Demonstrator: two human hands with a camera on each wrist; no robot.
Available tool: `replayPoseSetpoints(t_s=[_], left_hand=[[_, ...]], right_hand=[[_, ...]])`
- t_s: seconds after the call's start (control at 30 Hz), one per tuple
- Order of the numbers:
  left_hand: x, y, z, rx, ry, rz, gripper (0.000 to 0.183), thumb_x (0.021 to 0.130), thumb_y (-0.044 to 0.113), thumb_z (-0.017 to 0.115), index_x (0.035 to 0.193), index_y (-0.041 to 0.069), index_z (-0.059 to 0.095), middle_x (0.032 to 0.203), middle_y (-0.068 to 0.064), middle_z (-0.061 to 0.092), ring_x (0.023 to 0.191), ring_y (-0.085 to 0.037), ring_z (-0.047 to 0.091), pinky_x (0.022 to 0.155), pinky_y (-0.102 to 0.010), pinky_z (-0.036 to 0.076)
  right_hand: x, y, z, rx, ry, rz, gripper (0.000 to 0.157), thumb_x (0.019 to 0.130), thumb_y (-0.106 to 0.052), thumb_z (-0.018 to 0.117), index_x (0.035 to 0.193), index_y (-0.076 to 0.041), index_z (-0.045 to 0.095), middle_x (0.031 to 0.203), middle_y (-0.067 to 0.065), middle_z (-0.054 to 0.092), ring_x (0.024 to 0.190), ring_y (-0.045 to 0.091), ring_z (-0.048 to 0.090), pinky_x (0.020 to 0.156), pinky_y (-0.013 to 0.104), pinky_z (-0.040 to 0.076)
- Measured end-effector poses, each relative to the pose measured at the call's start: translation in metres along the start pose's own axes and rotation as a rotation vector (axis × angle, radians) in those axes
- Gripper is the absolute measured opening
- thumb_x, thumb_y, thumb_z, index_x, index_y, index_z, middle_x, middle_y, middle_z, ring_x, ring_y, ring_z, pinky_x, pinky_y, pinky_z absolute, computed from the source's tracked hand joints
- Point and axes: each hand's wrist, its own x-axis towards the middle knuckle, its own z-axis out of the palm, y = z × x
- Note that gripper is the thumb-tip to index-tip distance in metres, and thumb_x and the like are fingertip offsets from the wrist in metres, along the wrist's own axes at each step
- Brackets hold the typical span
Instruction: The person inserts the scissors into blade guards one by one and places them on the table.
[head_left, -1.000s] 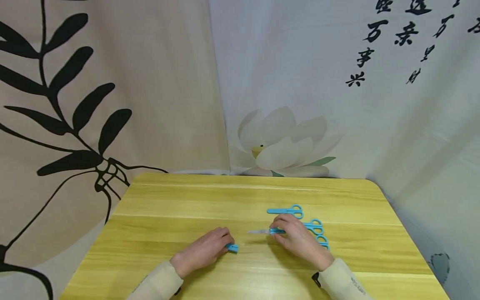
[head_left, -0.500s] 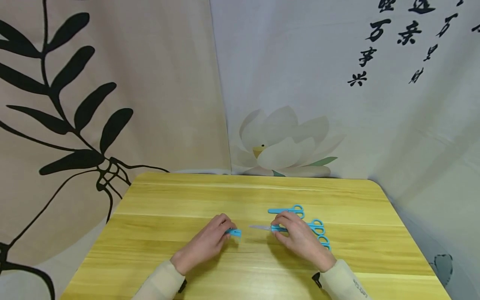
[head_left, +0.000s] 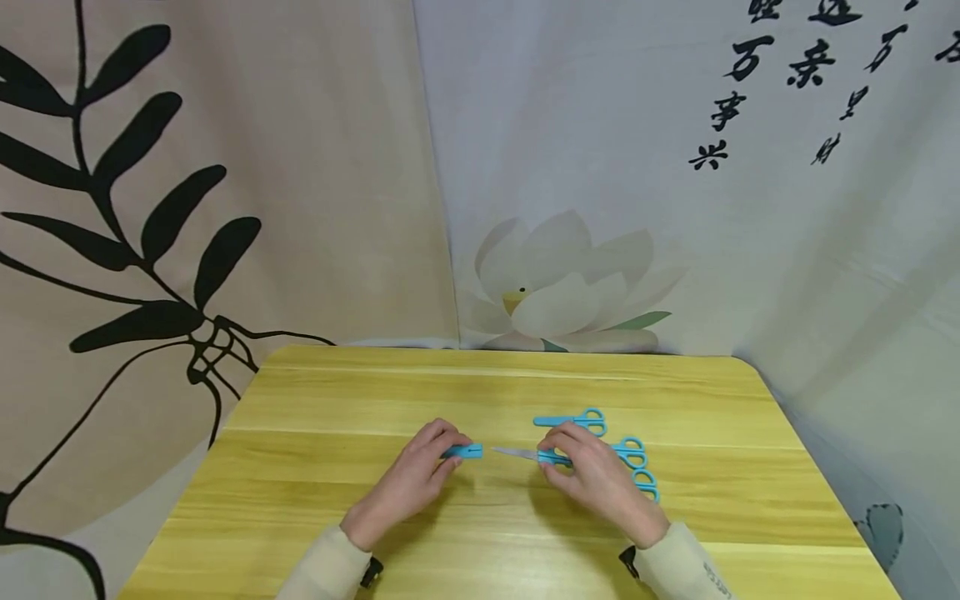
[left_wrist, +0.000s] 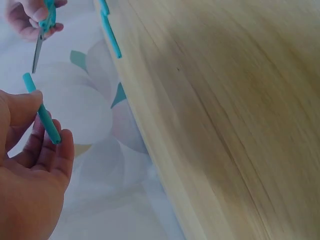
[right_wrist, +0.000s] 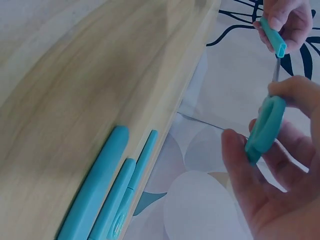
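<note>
In the head view my left hand (head_left: 408, 477) pinches a light blue scissors sheath (head_left: 468, 451) between thumb and fingers. The sheath's hollow end (right_wrist: 281, 50) faces right, toward the bare blades. My right hand (head_left: 600, 482) grips a pair of blue-handled scissors (head_left: 553, 457) by the handles, with the metal blades (head_left: 514, 452) pointing left. A narrow gap separates blade tip and sheath in the head view; both are held up above the table. In the left wrist view the blade tip (left_wrist: 35, 65) comes close to the sheath's upper end.
Sheathed blue scissors (head_left: 562, 422) lie behind my right hand. Finger loops of two more pairs show beside it, the middle pair (head_left: 632, 452) and the nearer pair (head_left: 647, 483). The wooden table (head_left: 337, 400) ends at a printed curtain (head_left: 345, 167).
My left hand has lifted and moved away from me with the sheath, which now lines up with the blades. The right hand with the scissors has barely moved.
</note>
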Motion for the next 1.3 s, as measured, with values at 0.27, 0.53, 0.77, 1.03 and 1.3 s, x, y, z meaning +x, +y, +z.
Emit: replayPoseSetpoints(t_s=[0.27,0.53,0.77,1.03,1.3], left_hand=[[0.002,0.0056,0.0011,0.004,0.026,0.037,0.023,0.098,0.004,0.07,0.12,0.011,0.071,0.116,0.003,0.058,0.103,-0.011,0.055,0.086,-0.03,0.056],[0.0036,0.0056,0.0022,0.037,0.047,0.065,0.023,0.097,0.004,0.072,0.119,0.011,0.073,0.114,0.003,0.058,0.101,-0.011,0.055,0.084,-0.029,0.056],[0.0036,0.0034,0.005,0.102,0.097,0.123,0.026,0.092,0.002,0.077,0.117,0.01,0.075,0.112,0.002,0.058,0.099,-0.013,0.056,0.08,-0.028,0.056],[0.0047,0.0033,0.0076,0.145,0.093,0.138,0.026,0.09,0.001,0.079,0.114,0.01,0.076,0.111,0.001,0.058,0.099,-0.014,0.056,0.079,-0.026,0.056],[0.0072,0.0074,0.0079,0.135,0.076,0.132,0.025,0.091,0.002,0.078,0.115,0.01,0.077,0.111,0.001,0.059,0.099,-0.014,0.056,0.08,-0.026,0.055]], right_hand=[[0.0015,-0.0028,0.0002,-0.01,0.018,-0.018,0.017,0.085,-0.016,0.085,0.098,-0.016,0.075,0.107,-0.006,0.068,0.095,0.014,0.067,0.077,0.033,0.06],[0.0025,-0.0035,-0.0006,-0.036,0.005,-0.014,0.017,0.084,-0.017,0.086,0.097,-0.016,0.075,0.106,-0.006,0.068,0.096,0.014,0.067,0.077,0.032,0.06],[0.0027,-0.0039,-0.0006,-0.053,0.005,-0.017,0.018,0.083,-0.017,0.086,0.097,-0.016,0.075,0.106,-0.006,0.068,0.096,0.015,0.067,0.076,0.032,0.06],[0.0026,-0.0051,0.0007,-0.061,-0.003,-0.023,0.019,0.084,-0.017,0.087,0.098,-0.015,0.075,0.106,-0.005,0.068,0.096,0.014,0.066,0.076,0.032,0.06],[0.0046,-0.006,0.0014,-0.07,0.002,-0.034,0.018,0.084,-0.018,0.086,0.098,-0.016,0.075,0.108,-0.006,0.068,0.1,0.015,0.066,0.078,0.033,0.06]])
